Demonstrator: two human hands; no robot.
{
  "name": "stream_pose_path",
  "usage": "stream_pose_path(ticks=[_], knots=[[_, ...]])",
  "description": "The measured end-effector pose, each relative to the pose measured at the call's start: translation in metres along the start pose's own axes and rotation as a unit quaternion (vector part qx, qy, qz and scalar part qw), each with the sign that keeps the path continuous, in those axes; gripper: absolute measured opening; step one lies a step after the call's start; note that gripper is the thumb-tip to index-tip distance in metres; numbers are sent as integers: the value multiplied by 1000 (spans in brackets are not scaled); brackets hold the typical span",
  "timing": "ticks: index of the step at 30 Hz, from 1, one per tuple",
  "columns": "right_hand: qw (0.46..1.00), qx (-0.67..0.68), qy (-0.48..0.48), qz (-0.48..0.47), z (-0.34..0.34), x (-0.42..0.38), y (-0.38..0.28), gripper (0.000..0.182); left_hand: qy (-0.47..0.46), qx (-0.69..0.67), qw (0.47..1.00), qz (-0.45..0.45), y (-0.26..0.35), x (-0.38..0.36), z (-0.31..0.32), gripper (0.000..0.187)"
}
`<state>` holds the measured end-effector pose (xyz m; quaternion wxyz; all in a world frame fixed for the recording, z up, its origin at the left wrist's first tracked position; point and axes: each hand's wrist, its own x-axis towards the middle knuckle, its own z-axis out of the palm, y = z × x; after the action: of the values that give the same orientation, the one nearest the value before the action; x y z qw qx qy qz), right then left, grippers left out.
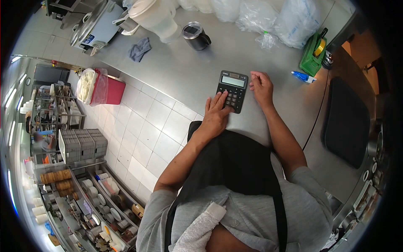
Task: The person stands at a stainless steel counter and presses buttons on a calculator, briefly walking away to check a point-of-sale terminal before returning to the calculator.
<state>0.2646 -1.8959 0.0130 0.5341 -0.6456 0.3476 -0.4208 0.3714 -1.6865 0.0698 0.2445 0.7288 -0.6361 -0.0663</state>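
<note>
1. Calculator (234, 87): near the centre of the frame, flat on the metal desk (168, 69), slightly tilted, screen end toward the top.
2. Left hand (216, 116): lying over the calculator's lower left part, fingers slightly spread, fingertips on the keys; not gripping it.
3. Right hand (262, 89): on the desk just right of the calculator, fingers loosely curled toward it. Can't tell if thumb and fingertips meet.
4. Upper middle: dark lidded mug (197, 38) standing on the desk, well apart from both hands.
5. Upper left: crumpled grey cloth (139, 49) on the desk, near a plastic pitcher (154, 19).
6. Top right: clear plastic bags (298, 25) in a row, and a green tape dispenser (309, 56) with a yellow roll.
7. Blue-and-white tube (303, 77): just below the dispenser.
8. Left side: pink bin (115, 91) on the tiled floor (145, 119), grey crates (86, 145) below it in frame.
</note>
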Motion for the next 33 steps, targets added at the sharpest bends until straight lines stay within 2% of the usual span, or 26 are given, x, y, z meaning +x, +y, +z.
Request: stream_pose_path(ticks=[3,6,8,9,18,20,21,22,24,30,33], knots=[[1000,21,1,8,0,-1,4,13,145,-82,986,-4,-31,7,5,34],[1000,10,-8,-9,0,-1,0,14,202,-137,961,-127,-61,11,-8,26],[1000,13,-8,-1,1,1,4,14,204,-28,970,-127,-99,1,1,28],[1000,13,-5,5,1,1,6,14,202,26,971,-125,-110,-3,5,30],[1000,12,-5,6,0,1,5,14,186,11,972,-141,-103,3,6,29],[1000,20,0,13,1,1,6,14,187,-168,963,-96,-78,14,6,32],[1000,24,2,17,1,1,7,14,185,-97,977,-31,-62,20,8,35],[1000,23,4,14,2,1,6,13,162,-103,981,2,-44,22,12,35],[1000,20,7,7,1,0,5,13,65,-35,997,6,-12,27,10,35],[1000,8,4,0,1,1,5,13,29,36,999,27,1,36,11,35],[1000,15,-1,14,1,1,2,13,2,32,999,7,0,32,12,35]])
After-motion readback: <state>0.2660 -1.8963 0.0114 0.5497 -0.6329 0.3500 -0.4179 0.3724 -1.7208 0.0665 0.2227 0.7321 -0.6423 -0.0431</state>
